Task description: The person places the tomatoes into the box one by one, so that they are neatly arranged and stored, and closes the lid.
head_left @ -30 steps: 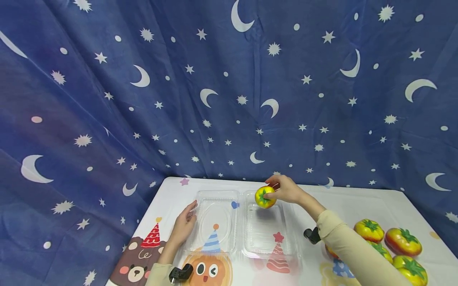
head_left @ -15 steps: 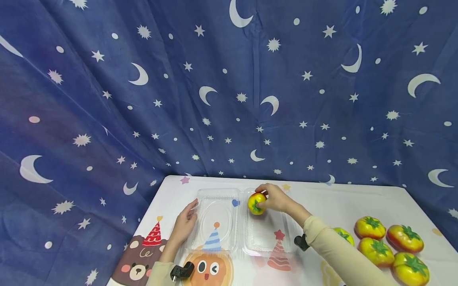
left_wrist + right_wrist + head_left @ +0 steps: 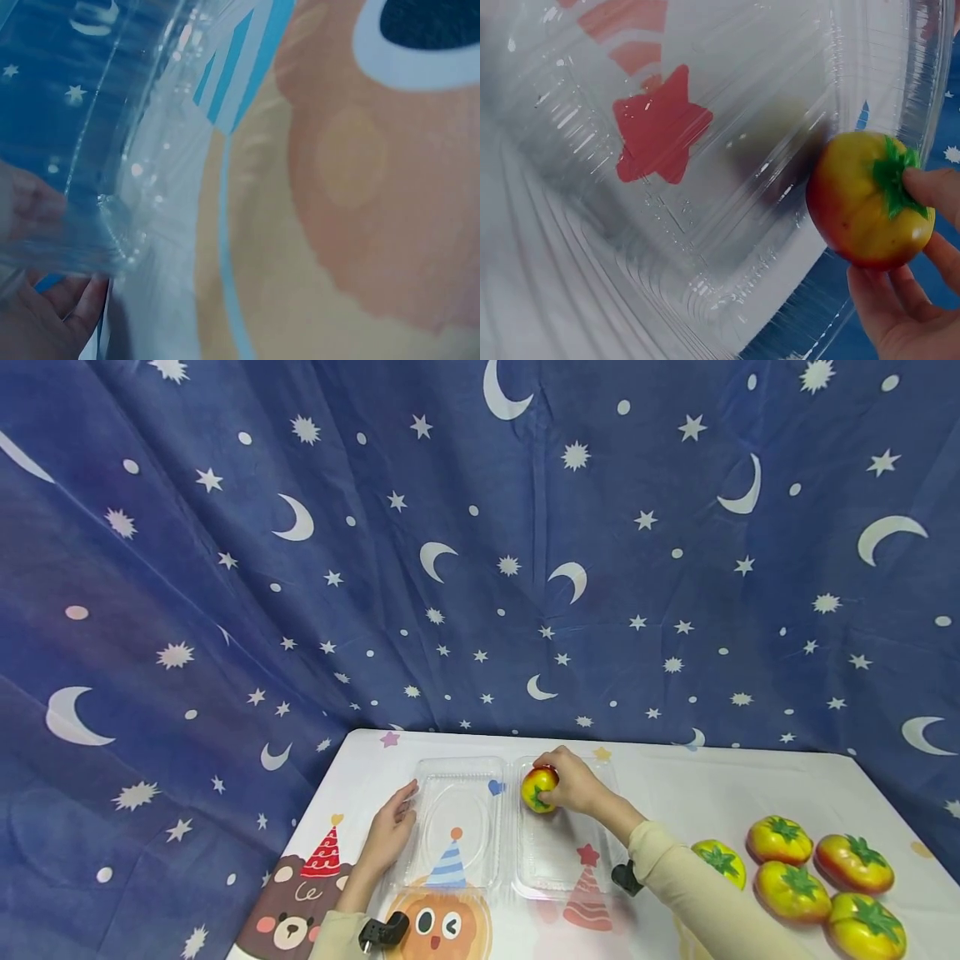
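Note:
In the head view a clear plastic clamshell box lies unfolded, with its left half point(image 3: 480, 843) and right half point(image 3: 522, 860) side by side. My right hand point(image 3: 576, 787) holds a red and yellow toy tomato point(image 3: 535, 792) at the far left corner of the right half. In the right wrist view the thumb presses by the green leaves of the tomato point(image 3: 851, 199), and the other fingers lie on its opposite side. My left hand point(image 3: 390, 833) is at the outer edge of the left half, its fingers extended along the side. The left wrist view shows fingers point(image 3: 86, 307) beside the clear plastic wall.
Several more toy tomatoes point(image 3: 793, 893) lie at the right of the table, one point(image 3: 720, 862) partly behind the right sleeve. The white cloth point(image 3: 675, 777) has printed cartoon figures. A blue curtain point(image 3: 480, 610) with moons and stars hangs behind the table.
My right hand has carried the tomato left and down into the far left corner of the box's right half. The left hand stays at the left half's edge.

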`<state>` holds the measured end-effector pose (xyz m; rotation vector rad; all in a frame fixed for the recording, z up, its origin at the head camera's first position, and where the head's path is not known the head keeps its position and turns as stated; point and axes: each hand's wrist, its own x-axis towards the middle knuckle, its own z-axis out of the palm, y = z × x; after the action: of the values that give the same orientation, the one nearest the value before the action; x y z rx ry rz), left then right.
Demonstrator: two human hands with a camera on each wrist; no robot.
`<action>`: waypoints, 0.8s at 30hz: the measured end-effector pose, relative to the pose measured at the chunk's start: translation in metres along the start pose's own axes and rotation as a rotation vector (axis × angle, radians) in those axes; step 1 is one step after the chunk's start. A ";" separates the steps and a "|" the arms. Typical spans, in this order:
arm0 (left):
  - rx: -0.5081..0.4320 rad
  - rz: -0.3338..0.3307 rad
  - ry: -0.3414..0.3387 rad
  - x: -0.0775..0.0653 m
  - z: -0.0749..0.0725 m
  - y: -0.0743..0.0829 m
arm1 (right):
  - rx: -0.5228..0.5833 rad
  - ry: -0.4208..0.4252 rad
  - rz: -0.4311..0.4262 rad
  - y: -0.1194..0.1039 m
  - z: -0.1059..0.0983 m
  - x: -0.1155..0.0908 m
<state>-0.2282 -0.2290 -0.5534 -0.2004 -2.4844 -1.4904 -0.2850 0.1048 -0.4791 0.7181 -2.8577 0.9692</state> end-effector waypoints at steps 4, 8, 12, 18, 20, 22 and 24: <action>-0.001 -0.004 -0.002 -0.001 0.001 0.000 | -0.017 0.022 -0.004 0.000 0.001 -0.001; 0.003 -0.004 -0.009 -0.001 0.001 -0.002 | -0.019 0.022 -0.004 -0.001 0.002 -0.002; 0.009 0.000 -0.010 0.000 0.000 -0.002 | -0.030 0.010 -0.006 -0.001 0.000 -0.001; 0.009 -0.008 -0.008 0.000 -0.001 0.001 | -0.038 0.010 -0.030 0.001 -0.008 0.000; 0.008 -0.010 -0.009 0.000 -0.001 0.001 | -0.038 0.012 -0.027 0.002 -0.011 -0.001; 0.006 -0.013 -0.008 0.000 -0.001 0.001 | -0.041 0.010 -0.017 0.004 -0.012 -0.002; 0.003 -0.017 -0.009 0.000 -0.001 0.001 | -0.035 0.004 -0.003 0.004 -0.014 -0.002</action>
<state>-0.2275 -0.2289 -0.5520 -0.1863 -2.5010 -1.4959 -0.2863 0.1166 -0.4707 0.7158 -2.8617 0.9174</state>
